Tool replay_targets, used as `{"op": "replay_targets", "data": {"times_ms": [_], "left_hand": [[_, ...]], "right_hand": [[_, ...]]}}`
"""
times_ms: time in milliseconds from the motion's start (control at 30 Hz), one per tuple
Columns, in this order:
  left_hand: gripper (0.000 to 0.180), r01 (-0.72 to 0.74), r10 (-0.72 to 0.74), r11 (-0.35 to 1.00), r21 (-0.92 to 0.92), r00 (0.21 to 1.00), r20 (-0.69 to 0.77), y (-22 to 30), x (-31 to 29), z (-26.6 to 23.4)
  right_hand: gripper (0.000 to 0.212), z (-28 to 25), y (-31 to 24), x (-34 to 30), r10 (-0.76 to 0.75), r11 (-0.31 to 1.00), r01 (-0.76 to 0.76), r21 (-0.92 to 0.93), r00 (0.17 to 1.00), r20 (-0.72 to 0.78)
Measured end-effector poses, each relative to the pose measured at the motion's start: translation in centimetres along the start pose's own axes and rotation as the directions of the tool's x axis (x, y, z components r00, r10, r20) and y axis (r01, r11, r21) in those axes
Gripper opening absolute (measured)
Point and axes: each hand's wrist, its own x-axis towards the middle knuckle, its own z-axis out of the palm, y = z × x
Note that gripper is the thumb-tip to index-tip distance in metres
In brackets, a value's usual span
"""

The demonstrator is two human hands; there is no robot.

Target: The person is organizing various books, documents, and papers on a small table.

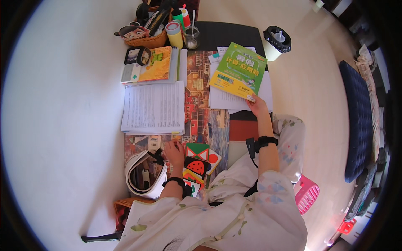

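Observation:
My right hand [258, 105] pinches the lower right corner of a green and yellow workbook [238, 69]. The workbook lies tilted over white printed sheets [224, 100] on the right side of the table. Close to the near edge, my left hand [173, 153] rests with loosely bent fingers and nothing visible in them. It is between a white open pencil case [163, 184], with pens and small items inside, and a spread of colourful picture cards [196, 166]. The cards overlap one another; one shows a watermelon slice. Both wrists wear black bands.
A stack of printed papers [153, 106] lies on the left, with books [157, 67] behind it. At the back stand a wicker basket [153, 41], a yellow bottle [174, 35] and a glass jar [192, 37]. A lined bin [274, 50] stands right of the table; a pink stool [307, 194] is nearby.

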Motion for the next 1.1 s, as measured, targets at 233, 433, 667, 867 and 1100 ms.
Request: {"op": "replay_targets", "data": {"times_ms": [233, 433, 667, 867, 1100], "left_hand": [[0.012, -0.011, 0.012, 0.999, 0.033, 0.999, -0.045, -0.2, 0.0, 0.2], [0.012, -0.035, 0.036, 0.999, 0.019, 0.998, -0.057, -0.3, -0.1, 0.2], [0.012, -0.011, 0.011, 1.000, -0.007, 1.000, -0.006, -0.1, -0.1, -0.3], [0.013, -0.031, 0.035, 0.996, 0.079, 0.999, -0.042, -0.1, 0.0, -0.1], [0.012, -0.023, 0.025, 0.999, 0.041, 0.998, -0.050, 0.1, 0.0, -0.1]], "right_hand": [[0.023, 0.1, 0.3, 0.5, -0.019, 0.969, 0.038, -0.244, 0.997, 0.079], [0.028, -0.6, 1.3, -0.2, -0.061, 0.899, 0.113, -0.423, 0.989, 0.134], [0.032, -0.5, 1.5, -0.6, -0.091, 0.893, 0.160, -0.422, 0.980, 0.178], [0.032, -0.3, 1.5, -0.7, -0.107, 0.891, 0.164, -0.423, 0.982, 0.156], [0.034, -0.7, 1.7, -0.5, -0.110, 0.901, 0.158, -0.405, 0.984, 0.140]]}}
